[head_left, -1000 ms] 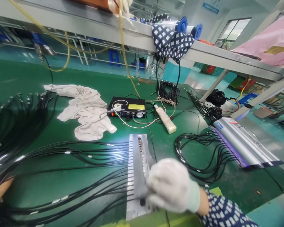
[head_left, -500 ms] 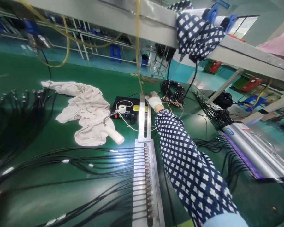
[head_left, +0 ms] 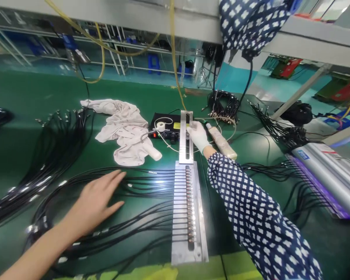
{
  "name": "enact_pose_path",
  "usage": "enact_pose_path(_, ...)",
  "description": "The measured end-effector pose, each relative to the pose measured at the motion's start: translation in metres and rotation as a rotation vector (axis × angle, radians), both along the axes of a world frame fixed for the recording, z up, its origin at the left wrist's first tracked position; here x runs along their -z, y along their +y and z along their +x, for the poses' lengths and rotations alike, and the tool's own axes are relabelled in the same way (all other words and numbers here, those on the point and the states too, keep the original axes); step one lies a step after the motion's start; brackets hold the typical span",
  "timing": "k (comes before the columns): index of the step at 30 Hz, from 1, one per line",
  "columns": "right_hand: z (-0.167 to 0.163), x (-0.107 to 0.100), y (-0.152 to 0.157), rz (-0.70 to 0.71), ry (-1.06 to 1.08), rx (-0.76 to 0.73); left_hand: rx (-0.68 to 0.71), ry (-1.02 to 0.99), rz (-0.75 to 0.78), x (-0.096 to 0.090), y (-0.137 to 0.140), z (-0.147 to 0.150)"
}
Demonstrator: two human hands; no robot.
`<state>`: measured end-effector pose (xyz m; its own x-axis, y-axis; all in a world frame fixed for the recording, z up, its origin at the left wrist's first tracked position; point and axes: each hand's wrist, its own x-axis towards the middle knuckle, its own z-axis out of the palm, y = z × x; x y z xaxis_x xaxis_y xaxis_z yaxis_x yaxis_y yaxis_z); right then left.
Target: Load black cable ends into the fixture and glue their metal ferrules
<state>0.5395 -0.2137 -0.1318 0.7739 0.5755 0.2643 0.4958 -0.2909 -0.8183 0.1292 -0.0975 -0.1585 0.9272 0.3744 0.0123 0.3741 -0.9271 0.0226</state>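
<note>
My right hand, in a white glove with a dotted blue sleeve, reaches far forward and grips a slotted metal bar lying just beyond a long metal fixture plate. The plate holds a row of cable ends in its slots. My bare left hand lies flat, fingers spread, on the black cables that fan out left of the plate.
A white cloth and a black controller box with a syringe-like dispenser lie behind the plate. More cable bundles lie at left, a silver lamp unit at right. A shelf hangs overhead.
My left hand has come in from the left edge onto the cables. My right hand drew the metal bar slightly back toward the plate. The view shifted left.
</note>
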Motion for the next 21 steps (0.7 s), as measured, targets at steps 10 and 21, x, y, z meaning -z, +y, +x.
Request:
enact_pose_path(10,-0.101,0.059,-0.133,-0.176,-0.095,0.101,0.309,0.201,-0.076,-0.011,-0.003,0.103)
enact_pose_path(21,-0.11,0.058,-0.136,-0.362,-0.199,0.037,0.159,0.475,-0.542,-0.047,0.013,0.114)
